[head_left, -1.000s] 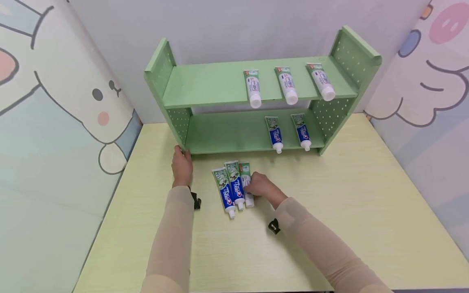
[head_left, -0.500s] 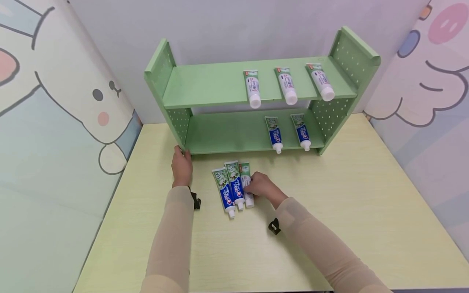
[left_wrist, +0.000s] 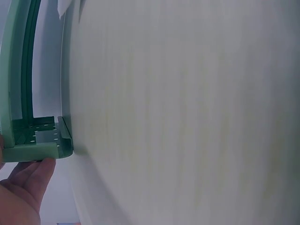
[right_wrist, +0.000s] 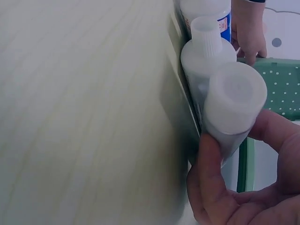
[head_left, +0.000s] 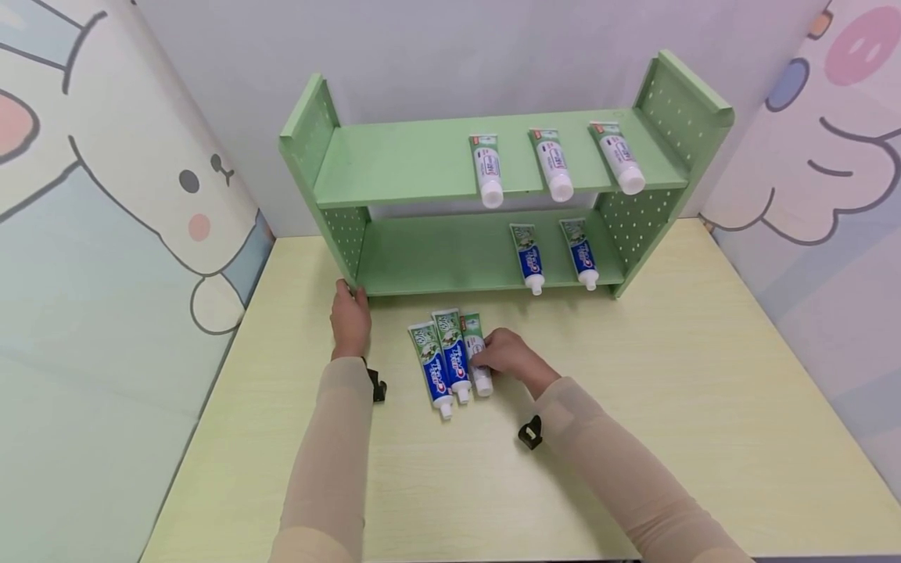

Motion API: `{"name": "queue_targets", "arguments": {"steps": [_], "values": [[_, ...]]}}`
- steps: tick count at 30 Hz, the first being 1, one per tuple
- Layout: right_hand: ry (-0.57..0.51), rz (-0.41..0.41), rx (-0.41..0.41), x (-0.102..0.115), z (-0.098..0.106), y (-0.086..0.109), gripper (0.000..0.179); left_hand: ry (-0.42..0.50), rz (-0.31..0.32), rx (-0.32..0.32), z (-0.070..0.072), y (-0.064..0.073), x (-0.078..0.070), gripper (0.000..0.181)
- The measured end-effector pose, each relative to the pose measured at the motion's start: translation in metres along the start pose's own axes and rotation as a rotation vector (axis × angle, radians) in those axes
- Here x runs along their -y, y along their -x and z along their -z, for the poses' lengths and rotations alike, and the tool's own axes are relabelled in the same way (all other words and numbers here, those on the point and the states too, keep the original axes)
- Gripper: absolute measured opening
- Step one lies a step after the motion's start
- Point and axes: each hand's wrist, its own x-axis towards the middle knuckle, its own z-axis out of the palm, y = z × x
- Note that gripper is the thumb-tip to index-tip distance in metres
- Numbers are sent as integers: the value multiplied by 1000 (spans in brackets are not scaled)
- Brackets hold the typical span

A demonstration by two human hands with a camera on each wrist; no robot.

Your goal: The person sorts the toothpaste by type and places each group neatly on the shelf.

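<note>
My right hand (head_left: 510, 354) pinches a white and green toothpaste tube (head_left: 481, 381) between thumb and fingers. Seen in the right wrist view, the tube's white cap (right_wrist: 236, 91) points at the camera and its cap end is tipped up off the table. Right beside it lie two blue and green toothpaste tubes (head_left: 453, 356), side by side with their caps toward me. At the lower left corner of the green shelf (head_left: 422, 262), my left hand (head_left: 349, 320) grips the side panel; the left wrist view has its fingers (left_wrist: 40, 180) against that panel.
Three white toothpaste tubes (head_left: 551, 163) lie on the right part of the upper shelf, caps forward. Two blue tubes (head_left: 528, 258) lie on the lower shelf's right part. The shelf stands on a pale wooden table (head_left: 704, 391) against the back wall.
The white and green tube's cap end has shifted slightly right and up, away from the blue tubes. My right hand has moved a little right with it. The left hand stays put.
</note>
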Motion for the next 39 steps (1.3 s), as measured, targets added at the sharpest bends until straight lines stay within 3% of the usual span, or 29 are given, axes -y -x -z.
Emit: {"name": "queue_targets", "arguments": {"steps": [13,28,39], "values": [[-133,-4,54,-3,8,1,34,-10,2,-7,0,-1,0,38],[-170,-28,44,0,14,13,51,-11,-6,-18,-1,0,0,37],[-210,19,80,6,16,21,54,-4,3,-28,-1,1,1,37]]}}
